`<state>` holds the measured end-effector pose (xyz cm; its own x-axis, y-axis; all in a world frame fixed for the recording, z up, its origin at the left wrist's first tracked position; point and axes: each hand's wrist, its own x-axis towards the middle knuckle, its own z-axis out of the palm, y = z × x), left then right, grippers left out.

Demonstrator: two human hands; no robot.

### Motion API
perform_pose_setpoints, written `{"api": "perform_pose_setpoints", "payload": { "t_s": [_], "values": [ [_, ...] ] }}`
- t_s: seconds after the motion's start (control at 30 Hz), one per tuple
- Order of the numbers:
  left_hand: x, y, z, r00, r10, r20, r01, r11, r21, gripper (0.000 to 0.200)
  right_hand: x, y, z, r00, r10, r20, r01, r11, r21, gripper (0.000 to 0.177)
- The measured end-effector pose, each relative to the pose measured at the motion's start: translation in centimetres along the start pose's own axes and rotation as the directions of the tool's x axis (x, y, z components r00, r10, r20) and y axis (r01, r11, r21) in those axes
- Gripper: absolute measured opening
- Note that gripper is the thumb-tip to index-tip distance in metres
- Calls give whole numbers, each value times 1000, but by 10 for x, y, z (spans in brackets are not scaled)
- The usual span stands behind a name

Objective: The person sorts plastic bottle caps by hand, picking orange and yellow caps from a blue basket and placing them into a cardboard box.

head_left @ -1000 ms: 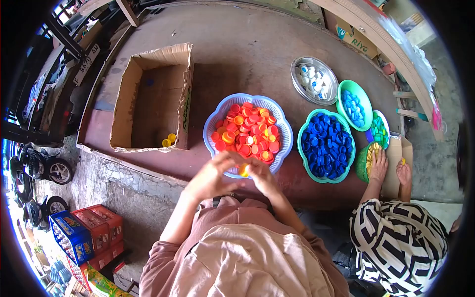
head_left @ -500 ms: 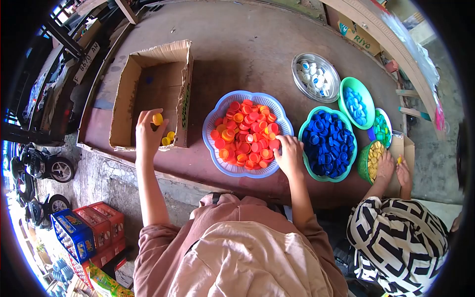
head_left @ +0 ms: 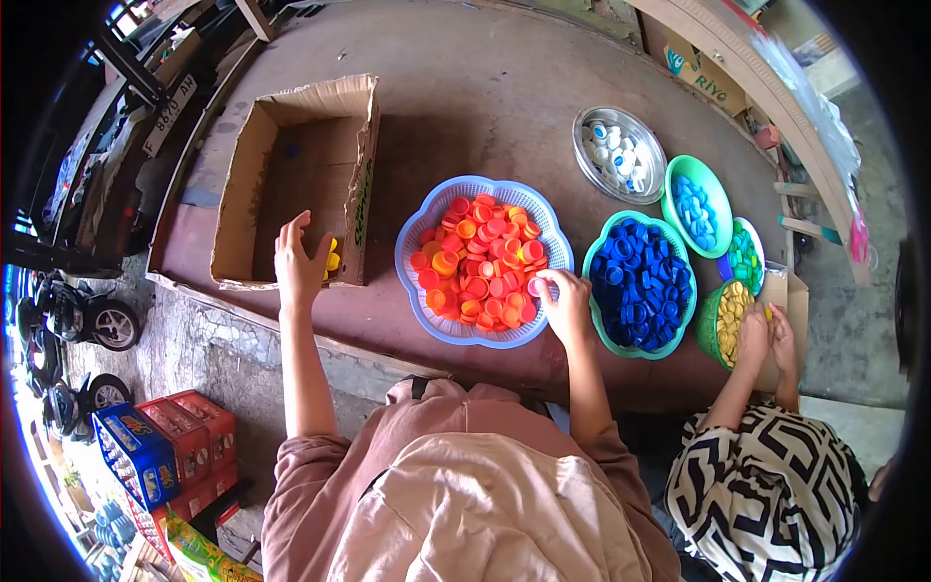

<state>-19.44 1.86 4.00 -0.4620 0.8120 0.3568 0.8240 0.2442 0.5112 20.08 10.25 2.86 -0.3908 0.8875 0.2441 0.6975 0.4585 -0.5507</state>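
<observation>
Left hand [head_left: 301,267] spread over box [head_left: 363,189], right hand [head_left: 567,303] pinching cap [head_left: 536,286], mint basket [head_left: 644,354] beside

A cardboard box [head_left: 367,194] stands at the left of the tabletop [head_left: 485,107], a few bottle caps [head_left: 333,258] in its near right corner; the left fingers [head_left: 293,240] are over its near side. In the middle sits a basket [head_left: 417,308] full of caps, the right fingers [head_left: 562,279] at its right rim with one cap [head_left: 535,286] between them. Just right is a second basket [head_left: 626,351]. Behind it lies a dish [head_left: 637,124]; to the dish's right, progressively nearer, come a bowl [head_left: 713,180], a tub [head_left: 758,236] and a pot [head_left: 709,327], all containing caps. A co-worker's hands [head_left: 754,335] are beside the pot, a carton [head_left: 794,310] to their right. On the floor, left, stand crates [head_left: 199,432], motorcycles [head_left: 68,320] beyond.
</observation>
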Motion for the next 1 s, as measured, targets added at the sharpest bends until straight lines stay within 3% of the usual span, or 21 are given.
{"api": "perform_pose_setpoints", "payload": {
  "t_s": [0.1,0.13,0.23,0.27,0.3,0.37,0.4,0.43,0.47,0.5,0.57,0.6,0.67,0.77,0.87,1.0],
  "values": [
    [-16,20,-8,971,60,-233,-71,997,-38,42,0,0,-3,994,49,-93,-26,971,236,8],
    [-23,31,-12,958,51,-282,-71,996,-62,37,0,4,-3,990,36,-137,-10,982,190,11],
    [-53,54,-11,935,49,-350,-103,985,-139,35,-9,7,-5,951,285,-123,-214,890,403,13],
    [-65,66,-9,952,21,-307,-92,972,-218,35,-14,13,3,936,324,-138,-197,807,557,14],
    [-77,80,-6,966,-4,-259,-75,952,-296,36,-18,11,2,938,338,-77,-240,793,560,14],
    [-95,105,1,988,145,-59,-156,911,-381,39,-30,-3,2,931,361,50,-326,766,553,14],
    [-104,122,2,983,174,54,-133,888,-440,41,-34,-15,6,946,315,77,-289,710,642,15],
    [-112,139,3,965,208,163,-102,863,-494,43,-37,-26,12,933,297,205,-348,591,728,15],
    [-119,150,9,940,259,221,-102,834,-542,44,-45,-38,11,920,264,289,-390,573,721,16],
    [-126,157,14,909,311,276,-96,804,-587,46,-46,-57,7,938,139,317,-344,470,813,16],
    [-135,159,27,867,342,363,-32,765,-643,45,-63,-54,32,882,147,447,-464,439,769,16],
    [-136,160,26,869,300,393,22,770,-638,39,-70,-41,47,932,99,348,-328,635,699,16],
    [-131,156,22,863,347,367,-46,777,-627,38,-76,-27,59,962,30,272,-193,781,594,16],
    [-130,146,20,867,340,364,-60,796,-602,38,-77,-20,61,945,28,327,-241,737,631,17],
    [-132,134,18,890,273,365,1,800,-600,39,-68,-41,47,903,126,412,-420,473,775,19],
    [-125,117,13,968,202,146,-90,830,-551,40,-65,-37,35,897,137,420,-426,527,735,21]
  ]
}}
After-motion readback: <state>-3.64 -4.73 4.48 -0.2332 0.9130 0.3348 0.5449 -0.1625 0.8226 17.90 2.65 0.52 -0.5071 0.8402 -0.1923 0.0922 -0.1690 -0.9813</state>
